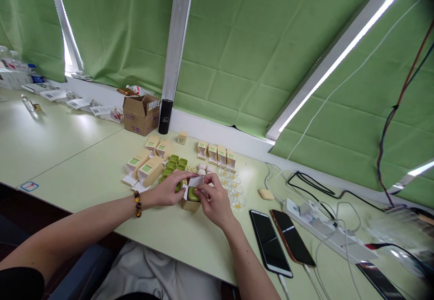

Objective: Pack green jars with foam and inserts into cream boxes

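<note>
A small beige cardboard box (191, 206) stands open near the table's front edge, its white flaps raised. Inside its mouth sits a small green square container (193, 194). My right hand (214, 197) is closed, thumb and finger pinching at the green container and the box's right side. With curled fingers my left hand (171, 188) grips the box's left flap; the exact contact is partly hidden. Just behind the left hand, several green square containers (172, 164) stand in rows, partly covered by it. Clear plastic pieces (237, 187) lie to the right of my right hand.
Beige boxes (149, 170) stand at left, and more boxes (212, 153) line the back. A brown carton (140, 114) and a black cylinder (165, 117) stand by the wall. At right lie phones (270, 241), a power strip (325, 230) and tangled cables.
</note>
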`<state>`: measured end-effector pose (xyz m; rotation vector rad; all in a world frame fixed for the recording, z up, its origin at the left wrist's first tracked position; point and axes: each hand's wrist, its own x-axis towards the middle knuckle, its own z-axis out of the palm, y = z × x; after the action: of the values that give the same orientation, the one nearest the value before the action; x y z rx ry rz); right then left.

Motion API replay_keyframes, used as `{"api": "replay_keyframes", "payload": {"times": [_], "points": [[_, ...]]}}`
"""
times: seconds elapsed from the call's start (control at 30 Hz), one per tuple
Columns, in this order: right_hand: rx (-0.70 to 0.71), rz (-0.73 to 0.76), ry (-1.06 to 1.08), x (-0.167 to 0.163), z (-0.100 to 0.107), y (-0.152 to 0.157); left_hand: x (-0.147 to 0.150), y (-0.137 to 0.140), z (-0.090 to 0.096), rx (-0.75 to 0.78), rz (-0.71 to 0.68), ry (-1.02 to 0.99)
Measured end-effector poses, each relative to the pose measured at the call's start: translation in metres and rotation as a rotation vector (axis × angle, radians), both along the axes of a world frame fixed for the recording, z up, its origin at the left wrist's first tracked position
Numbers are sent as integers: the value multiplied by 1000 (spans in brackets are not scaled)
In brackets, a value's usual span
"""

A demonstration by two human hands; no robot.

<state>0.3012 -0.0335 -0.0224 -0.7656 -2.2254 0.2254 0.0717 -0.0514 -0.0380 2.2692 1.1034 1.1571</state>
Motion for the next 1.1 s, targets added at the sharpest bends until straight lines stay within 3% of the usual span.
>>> {"api": "replay_keyframes", "payload": {"times": [0.5,0.67,0.8,1.1], "points": [[-31,-57,-71,-4,-5,2,1,-1,3,5,0,-4],[-143,-8,118,0,3,2,-1,3,-3,-1,-3,-35],[-239,-51,326,3,7,4,-1,4,-3,-12,-11,-62],[-505,-29,332,2,-5,14,-1,1,-1,-25,31,-49]]}}
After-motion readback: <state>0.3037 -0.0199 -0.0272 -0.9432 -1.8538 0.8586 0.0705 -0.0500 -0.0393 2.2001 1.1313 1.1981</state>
